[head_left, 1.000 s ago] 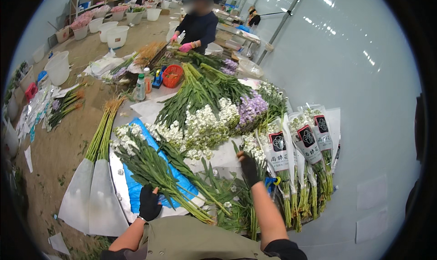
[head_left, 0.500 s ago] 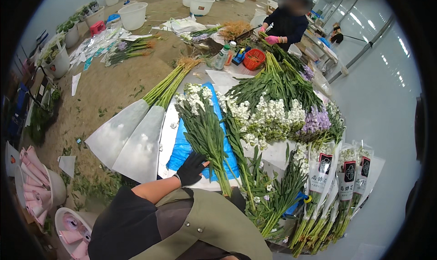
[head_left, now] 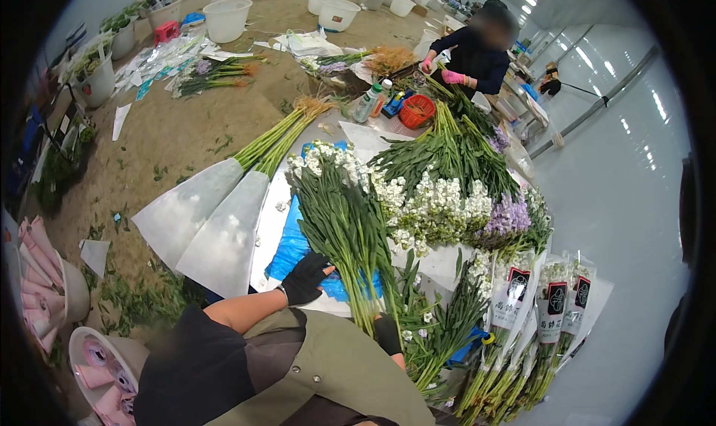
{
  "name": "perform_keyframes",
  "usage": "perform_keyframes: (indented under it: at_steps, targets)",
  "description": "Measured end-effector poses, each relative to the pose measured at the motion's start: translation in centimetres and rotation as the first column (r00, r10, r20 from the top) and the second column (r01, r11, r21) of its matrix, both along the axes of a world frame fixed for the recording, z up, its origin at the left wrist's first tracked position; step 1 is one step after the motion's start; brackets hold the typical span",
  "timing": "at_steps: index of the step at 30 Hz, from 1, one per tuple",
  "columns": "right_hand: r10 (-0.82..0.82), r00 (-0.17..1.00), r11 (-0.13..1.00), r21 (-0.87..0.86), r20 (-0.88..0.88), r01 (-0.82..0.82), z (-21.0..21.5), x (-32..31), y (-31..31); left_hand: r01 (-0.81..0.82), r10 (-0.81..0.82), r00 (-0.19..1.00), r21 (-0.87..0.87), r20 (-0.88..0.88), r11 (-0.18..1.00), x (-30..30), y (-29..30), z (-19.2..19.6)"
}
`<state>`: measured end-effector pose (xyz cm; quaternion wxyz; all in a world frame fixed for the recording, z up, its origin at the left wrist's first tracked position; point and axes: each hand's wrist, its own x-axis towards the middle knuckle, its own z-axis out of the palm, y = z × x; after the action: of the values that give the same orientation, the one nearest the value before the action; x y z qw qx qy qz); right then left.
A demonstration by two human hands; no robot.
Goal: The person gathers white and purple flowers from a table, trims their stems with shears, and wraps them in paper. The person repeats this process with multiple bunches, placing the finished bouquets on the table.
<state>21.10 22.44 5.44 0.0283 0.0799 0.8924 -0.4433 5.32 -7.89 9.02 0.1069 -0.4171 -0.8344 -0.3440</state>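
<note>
A bunch of white stock flowers (head_left: pixel 339 217), leafy and green-stemmed, lies on blue plastic sheeting (head_left: pixel 283 248) over a white sheet on the table. My right hand (head_left: pixel 387 333), in a black glove, is closed at the bunch's lower stems; its fingers are partly hidden. Beside the stems on the left rests my left hand (head_left: pixel 303 279), in a black glove with bare fingertips. Its fingers reach out over the blue sheeting toward the stems, not wrapped round them. Farther right is a pile of white stock flowers (head_left: pixel 440 202) with purple flowers (head_left: pixel 509 215) at its edge.
Two paper-wrapped bunches (head_left: pixel 224 225) lie left; clear-sleeved bunches (head_left: pixel 514 299) lie right. Loose leafy stems (head_left: pixel 429 336) are near my right hand. A red basket (head_left: pixel 416 111) and a bottle (head_left: pixel 366 104) stand at the back, near a person with pink gloves (head_left: pixel 453 77). Tubs hold pink rolls (head_left: pixel 112 385).
The bunch before me has grown fuller, with stems from its right now lying against it. My right hand has come further into view at the stems. The view has shifted slightly.
</note>
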Motion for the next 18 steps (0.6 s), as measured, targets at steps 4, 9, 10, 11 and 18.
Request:
perform_keyframes:
  at_steps: [4,9,10,11,18]
  targets:
    - [-0.339,0.941,0.939,-0.049,0.021,0.339,-0.2,0.5,-0.8,0.008,-0.008,1.0,-0.008,0.02,1.0,-0.1,-0.1,-0.1]
    - [-0.396,0.918,0.918,-0.035,-0.032,0.395,2.9,-0.1,-2.7,0.023,-0.023,1.0,-0.01,0.019,1.0,-0.3,-0.1,-0.6]
    - [-0.371,0.928,0.929,0.002,-0.009,0.371,3.5,-0.3,-3.0,0.025,-0.025,0.999,-0.009,0.023,1.0,-0.3,-0.1,-0.6]
    - [-0.348,0.937,0.937,0.038,0.015,0.347,4.0,-0.3,-3.2,0.028,-0.028,0.999,-0.008,0.027,1.0,-0.3,0.0,-0.6]
    - [-0.397,0.858,0.904,0.025,-0.326,0.428,-1.4,1.1,-1.4,0.053,-0.053,0.998,0.004,0.023,0.999,-0.4,0.1,-0.6]
